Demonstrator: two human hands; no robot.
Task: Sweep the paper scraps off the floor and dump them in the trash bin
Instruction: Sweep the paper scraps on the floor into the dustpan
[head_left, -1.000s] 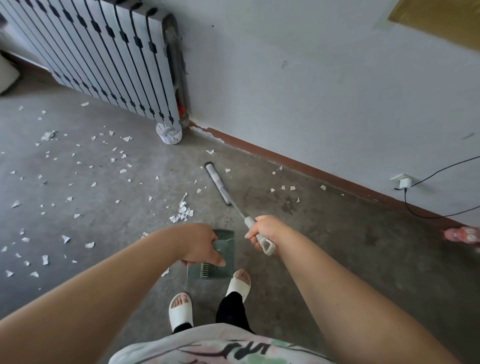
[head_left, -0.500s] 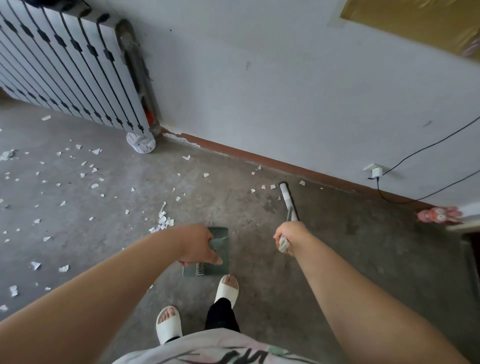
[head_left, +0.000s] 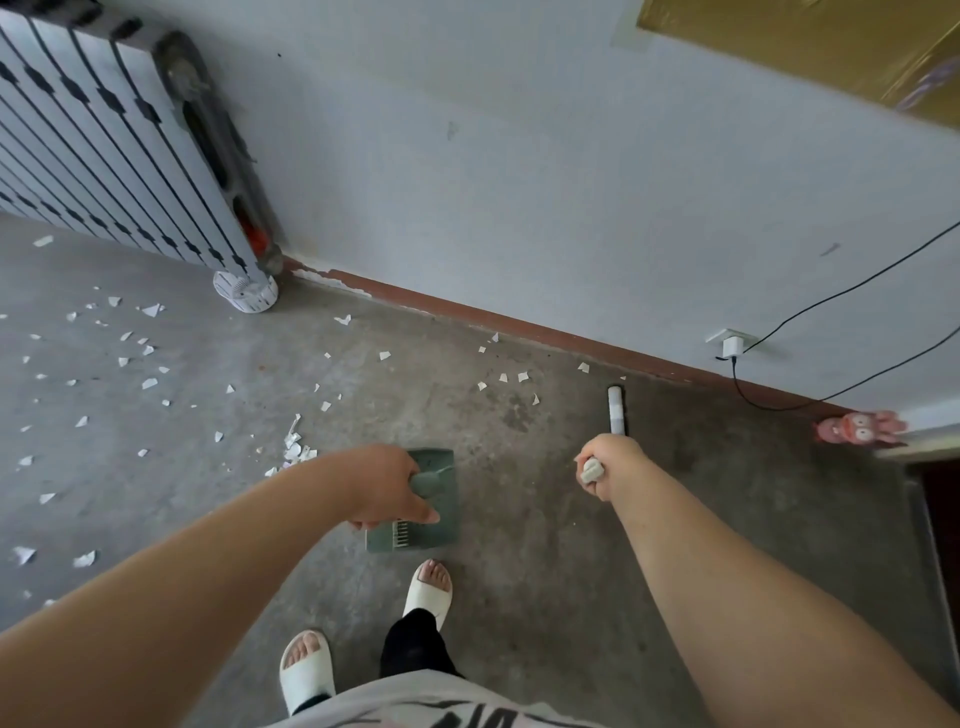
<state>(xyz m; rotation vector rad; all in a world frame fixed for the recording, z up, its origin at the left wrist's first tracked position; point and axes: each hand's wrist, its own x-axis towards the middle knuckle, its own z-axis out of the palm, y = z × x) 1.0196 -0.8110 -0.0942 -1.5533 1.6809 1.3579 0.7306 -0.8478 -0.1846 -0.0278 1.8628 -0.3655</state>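
Observation:
My left hand (head_left: 387, 486) grips the handle of a green dustpan (head_left: 441, 499), which rests on the concrete floor in front of my feet. My right hand (head_left: 605, 462) is closed on the end of a grey broom handle; the broom head (head_left: 616, 410) stands on the floor close to the red skirting board. White paper scraps (head_left: 296, 452) lie in a small heap left of the dustpan. More scraps (head_left: 501, 378) are strewn near the wall and over the left floor. No trash bin is in view.
A white radiator (head_left: 104, 150) stands along the left wall with a white round object (head_left: 245, 292) at its foot. A wall socket (head_left: 732, 344) with black cables sits low on the right. A pink toy (head_left: 857, 428) lies beside a door frame at the right edge.
The broom has swung from the left, near the scrap heap, to the right beside the skirting board. My left hand stays on the dustpan. My view has turned right.

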